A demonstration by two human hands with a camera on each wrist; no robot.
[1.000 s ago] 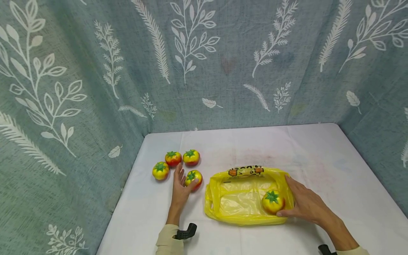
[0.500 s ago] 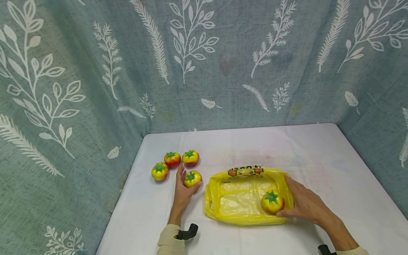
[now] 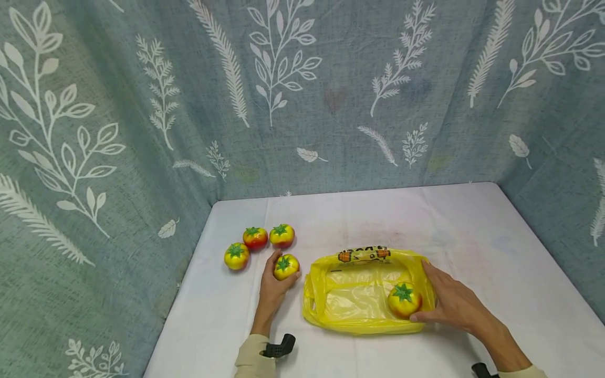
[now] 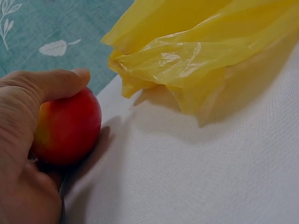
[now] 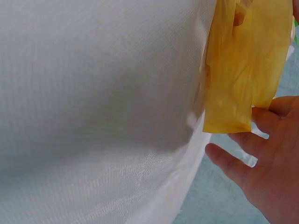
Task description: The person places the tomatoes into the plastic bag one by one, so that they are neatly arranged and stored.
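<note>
In the head view, my left hand [image 3: 274, 289] grips a yellow-red toy tomato [image 3: 286, 267] with a green leafy top. Its thumb lies along the tomato's red side [image 4: 70, 128] in the left wrist view. To the right, a yellow plastic bag [image 3: 359, 325] lies spread with its mouth facing up. Another tomato [image 3: 404, 300] sits inside, at the bag's right end. My right hand [image 3: 456, 302] holds that end, thumb at the near rim and fingers [image 5: 229, 163] spread along the outside. The bag hides part of the thumb in the right wrist view.
Just beyond my left hand are three more tomatoes: a yellow one [image 3: 237, 256], a redder one [image 3: 256, 239] and a yellow-red one [image 3: 282, 236]. A white cloth [image 3: 378, 220] covers the table. Patterned curtain [image 3: 331, 105] hangs behind and at both sides.
My left hand's fingers have closed around the nearest tomato, which was beside the loosely spread fingers before. The right hand and the bag stay where they were.
</note>
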